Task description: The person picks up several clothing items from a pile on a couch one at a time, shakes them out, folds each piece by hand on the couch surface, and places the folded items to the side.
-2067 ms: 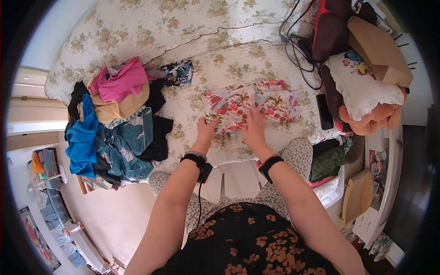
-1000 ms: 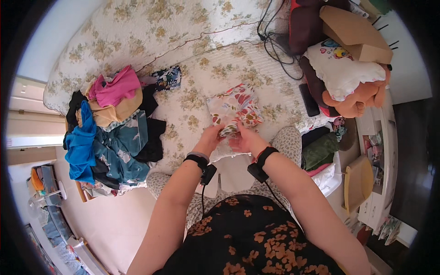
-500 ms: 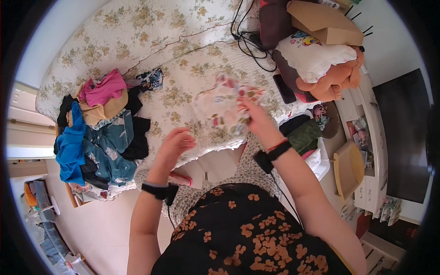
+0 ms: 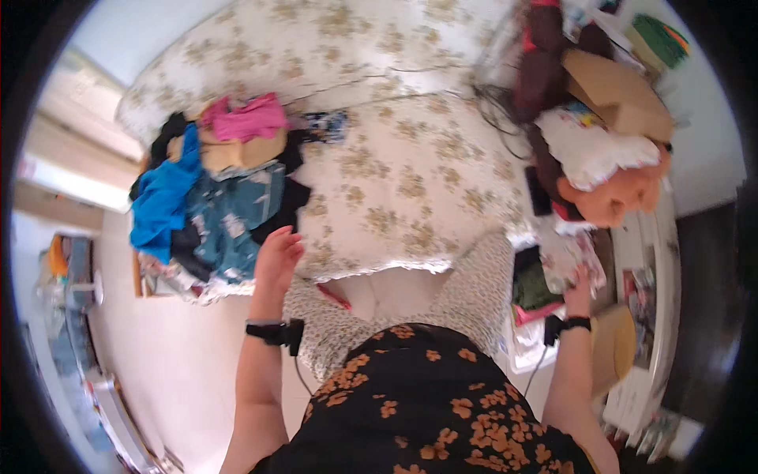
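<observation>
Patterned cloth is showing at right, past a wide flowered cover and a clothes heap, just beside a green garment. The right hand is grasping the cloth; the left hand, empty, loosely curled, is hovering near the heap.

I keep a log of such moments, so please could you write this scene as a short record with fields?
Left hand: empty, fingers loosely curled, near the clothes pile; contact unclear
Right hand: holding the patterned cloth
Cloth position: right of the green cloth, by the white tub; resting or lifted, cannot tell
Pile: blue, pink and teal garments among others, on the flowered cover
Upper right: white cushion, plush toy, cardboard box
</observation>
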`<state>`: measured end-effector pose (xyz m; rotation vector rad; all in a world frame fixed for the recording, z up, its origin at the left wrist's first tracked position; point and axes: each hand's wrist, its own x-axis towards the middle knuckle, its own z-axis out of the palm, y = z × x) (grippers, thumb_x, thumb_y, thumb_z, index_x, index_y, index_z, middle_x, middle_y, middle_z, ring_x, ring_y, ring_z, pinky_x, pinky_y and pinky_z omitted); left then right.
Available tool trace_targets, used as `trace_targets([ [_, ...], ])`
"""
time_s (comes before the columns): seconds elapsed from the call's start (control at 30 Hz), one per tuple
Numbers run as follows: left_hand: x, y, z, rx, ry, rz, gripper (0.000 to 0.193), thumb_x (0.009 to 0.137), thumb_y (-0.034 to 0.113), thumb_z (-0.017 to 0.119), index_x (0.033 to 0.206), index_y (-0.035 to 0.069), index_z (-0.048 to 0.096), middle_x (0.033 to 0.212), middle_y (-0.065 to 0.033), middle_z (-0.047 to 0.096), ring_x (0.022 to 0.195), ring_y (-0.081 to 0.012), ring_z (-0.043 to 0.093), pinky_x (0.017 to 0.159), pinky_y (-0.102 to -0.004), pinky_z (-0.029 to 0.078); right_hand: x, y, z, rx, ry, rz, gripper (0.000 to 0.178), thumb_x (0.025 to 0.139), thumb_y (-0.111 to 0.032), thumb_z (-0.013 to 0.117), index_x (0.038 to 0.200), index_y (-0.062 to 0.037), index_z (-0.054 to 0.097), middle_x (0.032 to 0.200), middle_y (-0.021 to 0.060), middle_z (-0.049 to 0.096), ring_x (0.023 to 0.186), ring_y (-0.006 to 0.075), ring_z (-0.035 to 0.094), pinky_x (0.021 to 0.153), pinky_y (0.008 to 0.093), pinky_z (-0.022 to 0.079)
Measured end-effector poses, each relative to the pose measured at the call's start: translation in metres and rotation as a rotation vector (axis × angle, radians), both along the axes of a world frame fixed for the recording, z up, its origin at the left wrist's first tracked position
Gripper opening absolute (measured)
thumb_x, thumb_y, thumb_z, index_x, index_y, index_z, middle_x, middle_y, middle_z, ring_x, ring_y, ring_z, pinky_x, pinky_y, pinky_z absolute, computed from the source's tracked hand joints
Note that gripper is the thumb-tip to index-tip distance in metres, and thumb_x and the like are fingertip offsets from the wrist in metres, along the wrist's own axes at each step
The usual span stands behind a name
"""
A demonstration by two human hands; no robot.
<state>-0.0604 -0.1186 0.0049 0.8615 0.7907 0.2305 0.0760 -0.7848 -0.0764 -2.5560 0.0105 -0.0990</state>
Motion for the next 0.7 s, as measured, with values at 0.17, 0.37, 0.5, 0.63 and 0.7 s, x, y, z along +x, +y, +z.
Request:
trace_targets([
  [0.17,0.017,-0.006,0.002,0.018,0.001,-0.032,0.024,0.087,0.011,0.055,0.110,0.005,0.052,0.089,-0.0116,0.063,0.074,-0.0188,0.060,0.073,-0.0317,0.051,0.002,-0.095,-0.075,-0.330,0.244,0.059,0.029,0.081,-0.020,0.058,0.106,-0.0065,0.059,0.085,0.0094,0.064,0.078,0.0235,0.062,0.064,0.0389,0.049],
  [0.37,0.019,0.016,0.004,0.113,0.086,-0.042,0.021,0.087,0.012,0.052,0.107,0.006,0.053,0.091,-0.0100,0.062,0.074,-0.0164,0.059,0.070,-0.0297,0.050,0.139,0.070,-0.082,1.432,0.478,-0.572,0.026,0.090,-0.025,0.054,0.112,-0.0103,0.057,0.099,0.0024,0.061,0.092,0.0138,0.058,0.076,0.0273,0.045],
  [0.5,0.059,0.035,-0.002,0.196,0.146,-0.089,0.019,0.085,0.013,0.054,0.103,0.005,0.055,0.090,-0.0083,0.062,0.077,-0.0154,0.059,0.069,-0.0299,0.049,0.183,0.230,-0.013,1.216,0.537,0.019,0.030,0.091,-0.026,0.055,0.114,-0.0065,0.055,0.100,0.0044,0.061,0.093,0.0136,0.058,0.078,0.0248,0.045],
  [0.63,0.102,0.080,-0.015,0.643,0.188,-0.132,0.028,0.085,0.014,0.054,0.111,0.003,0.054,0.095,-0.0082,0.060,0.086,-0.0218,0.059,0.075,-0.0336,0.048,0.130,0.384,0.057,0.890,0.647,0.448,0.032,0.091,-0.028,0.056,0.113,-0.0053,0.057,0.098,0.0019,0.063,0.090,0.0110,0.057,0.078,0.0243,0.044],
  [0.7,0.130,0.107,-0.019,1.042,0.208,-0.108,0.031,0.083,0.012,0.054,0.112,0.003,0.053,0.099,-0.0120,0.059,0.091,-0.0272,0.059,0.077,-0.0363,0.048,0.105,0.423,0.071,0.795,0.737,0.651,0.031,0.092,-0.029,0.056,0.113,-0.0069,0.058,0.101,0.0023,0.063,0.094,0.0114,0.057,0.082,0.0250,0.043],
])
